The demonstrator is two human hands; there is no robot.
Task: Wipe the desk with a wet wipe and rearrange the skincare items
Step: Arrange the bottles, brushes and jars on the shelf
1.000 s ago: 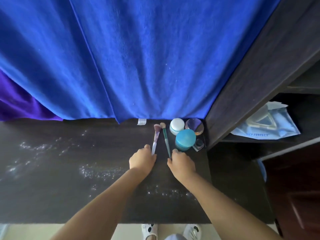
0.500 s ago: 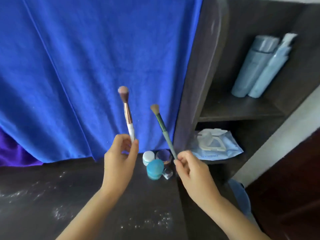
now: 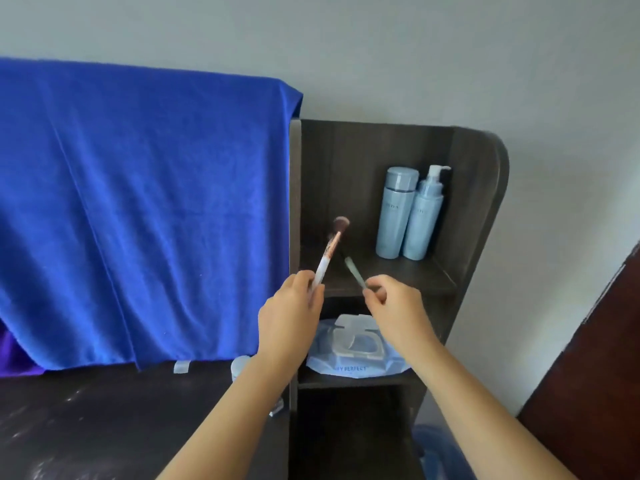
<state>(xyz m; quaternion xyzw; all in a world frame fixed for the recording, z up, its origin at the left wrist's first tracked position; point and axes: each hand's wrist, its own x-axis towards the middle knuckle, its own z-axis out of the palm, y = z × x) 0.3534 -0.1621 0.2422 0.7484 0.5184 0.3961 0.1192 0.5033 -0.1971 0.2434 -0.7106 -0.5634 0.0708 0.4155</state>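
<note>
the left hand (image 3: 289,315) pinches the white lower handle of a makeup brush with a rose-gold ferrule and a dark fluffy head (image 3: 330,249), holding it tilted up and to the right so its bristles reach into the upper compartment of the dark wooden shelf unit (image 3: 481,209). the right hand (image 3: 394,306) has its fingers curled round the end of a slim green-handled makeup brush (image 3: 354,273), which leans up and to the left; its upper part is lost against the dark shelf back, and the two brushes appear to cross there. both hands are raised in front of the shelf board, close together but not touching. at the far right of that upper shelf stand two pale blue bottles side by side, touching: a capped cylindrical bottle (image 3: 394,216) on the left and a pump bottle with a white nozzle (image 3: 424,216) on the right. on the shelf below lies a pale blue pack of wet wipes with a clear plastic flip lid (image 3: 356,351), partly behind the wrists. to the left, a bright blue towel (image 3: 138,209) hangs down to the dark bench (image 3: 104,420), whose surface shows pale streaks. a small jar with a pale lid (image 3: 240,364) peeks out beside the left forearm at the bench's far edge.
</note>
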